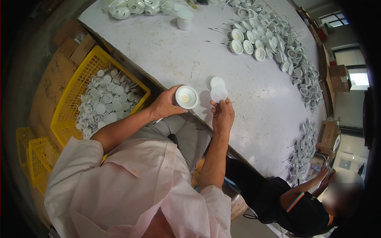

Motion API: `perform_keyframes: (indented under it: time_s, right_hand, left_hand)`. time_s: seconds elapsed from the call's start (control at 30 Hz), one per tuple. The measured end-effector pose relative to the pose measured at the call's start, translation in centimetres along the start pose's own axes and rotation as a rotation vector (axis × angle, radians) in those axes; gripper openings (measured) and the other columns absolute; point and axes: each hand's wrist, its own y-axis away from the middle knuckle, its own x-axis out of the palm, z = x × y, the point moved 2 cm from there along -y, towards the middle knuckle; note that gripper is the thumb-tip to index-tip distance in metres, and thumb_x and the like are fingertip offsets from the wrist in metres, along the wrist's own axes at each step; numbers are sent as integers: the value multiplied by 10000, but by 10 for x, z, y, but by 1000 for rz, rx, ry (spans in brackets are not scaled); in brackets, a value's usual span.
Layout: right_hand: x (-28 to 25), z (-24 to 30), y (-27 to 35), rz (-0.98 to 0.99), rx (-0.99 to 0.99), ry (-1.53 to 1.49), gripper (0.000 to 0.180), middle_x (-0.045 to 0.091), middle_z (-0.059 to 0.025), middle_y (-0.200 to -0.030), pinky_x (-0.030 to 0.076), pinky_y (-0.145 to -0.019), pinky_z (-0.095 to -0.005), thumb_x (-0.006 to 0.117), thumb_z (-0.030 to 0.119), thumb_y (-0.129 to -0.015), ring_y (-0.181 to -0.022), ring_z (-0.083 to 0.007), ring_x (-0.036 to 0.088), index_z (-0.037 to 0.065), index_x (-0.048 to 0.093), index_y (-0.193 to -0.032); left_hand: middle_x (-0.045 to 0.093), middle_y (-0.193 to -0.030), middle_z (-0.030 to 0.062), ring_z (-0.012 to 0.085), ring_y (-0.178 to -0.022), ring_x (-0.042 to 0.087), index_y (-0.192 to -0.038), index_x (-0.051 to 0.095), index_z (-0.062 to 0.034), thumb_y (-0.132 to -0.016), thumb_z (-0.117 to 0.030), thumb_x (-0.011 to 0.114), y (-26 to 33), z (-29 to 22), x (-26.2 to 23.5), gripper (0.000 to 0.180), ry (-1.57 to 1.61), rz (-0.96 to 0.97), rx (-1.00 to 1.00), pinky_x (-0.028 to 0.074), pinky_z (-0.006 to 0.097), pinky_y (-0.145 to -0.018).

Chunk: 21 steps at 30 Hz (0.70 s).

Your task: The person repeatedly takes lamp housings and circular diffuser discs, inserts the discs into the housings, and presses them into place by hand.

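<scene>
Head view: my left hand (164,105) grips a white round lamp housing (186,97) at the table (166,51) edge; my right hand (223,115) pinches a white disc (218,93) beside it. Best seated flat, centred.

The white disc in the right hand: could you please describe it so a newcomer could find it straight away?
Start at the big grey table and follow its near edge to the person's two raised hands. The right hand pinches a thin, flat white disc by its lower edge. Unlike the similar disc lying on the table just beyond, it is lifted, and unlike the left hand's round lamp housing, it is plain.
</scene>
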Motion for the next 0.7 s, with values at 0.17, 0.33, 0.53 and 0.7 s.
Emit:
perform_keyframes:
  time_s: [0.17, 0.33, 0.53, 0.7]
  right_hand:
    - [3, -7, 12, 29, -8, 14, 123, 650, -75, -875, 429, -523, -208, 541, 85, -919, -688, -125, 630, 16, 576, -1016]
    - [7, -12, 20, 26, 35, 13, 94, 626, -49, -741, 417, -512, -206, 611, 127, -896, -599, -100, 568, 36, 588, -905]
    - [13, -28, 25, 32, 91, 167, 137, 593, -39, -672, 405, -466, -196, 645, 144, -879, -537, -91, 531, 56, 558, -822]
    - [12, -40, 25, 31, 134, 133, 141, 584, -29, -657, 383, -450, -196, 650, 145, -876, -528, -85, 522, 63, 557, -808]
  left_hand:
    - [529, -1201, 97, 166, -1080, 557, -1353, 339, 12, -729, 87, 675, 0, -2, 3, 713, 17, 15, -41, 497, 312, -921]
    - [528, -1209, 96, 168, -1090, 554, -1358, 337, 7, -731, 78, 679, 1, 2, 1, 718, 12, 23, -48, 491, 310, -924]
    - [518, -1249, 92, 165, -1158, 514, -1363, 340, -13, -738, 32, 701, 1, 3, 1, 724, -100, 13, 16, 441, 316, -978]
    - [509, -1264, 101, 174, -1169, 507, -1383, 311, -17, -726, 42, 688, 2, -2, 1, 759, -135, 6, -16, 432, 319, -986]
